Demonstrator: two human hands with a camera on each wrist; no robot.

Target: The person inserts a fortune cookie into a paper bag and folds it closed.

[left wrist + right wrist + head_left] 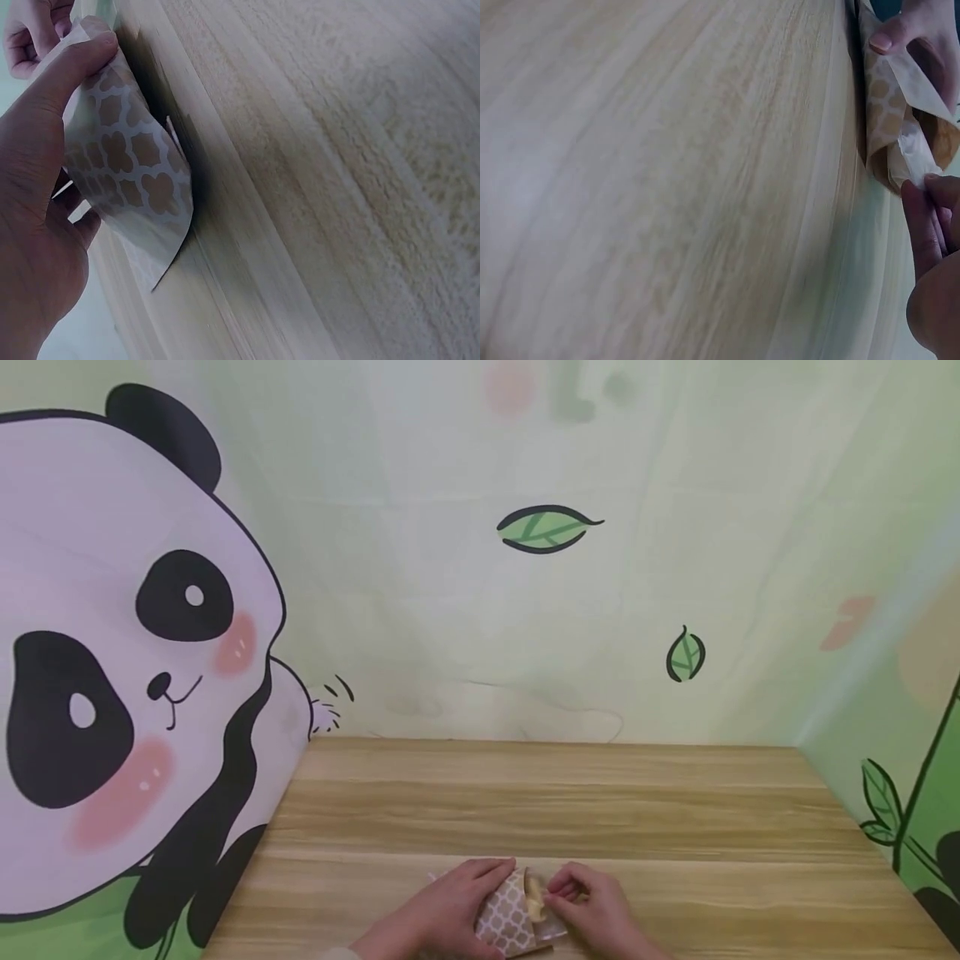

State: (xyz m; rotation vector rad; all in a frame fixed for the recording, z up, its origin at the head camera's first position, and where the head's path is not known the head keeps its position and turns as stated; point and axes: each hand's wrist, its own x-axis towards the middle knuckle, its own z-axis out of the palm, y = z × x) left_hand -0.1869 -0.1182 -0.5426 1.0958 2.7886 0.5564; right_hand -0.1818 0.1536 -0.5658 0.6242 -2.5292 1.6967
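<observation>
A tan paper pouch [508, 917] with a white lattice pattern lies low in the head view, near the front of the table. My left hand [453, 906] grips it from the left, thumb on the near side and fingers over the far side. The pouch's mouth gapes to the right, and a pale yellowish thing [536, 897] shows inside. At that mouth my right hand [596, 906] pinches a whitish, film-like piece [915, 154], best seen in the right wrist view. What it belongs to is hidden in the pouch. Clear plastic [551, 930] shows below the right fingers.
The wood-grain table [555, 802] stretches away to a hanging cloth backdrop [420, 610]. A large printed panda [180, 518] covers the cloth on the left, and printed leaves [543, 529] show in the middle.
</observation>
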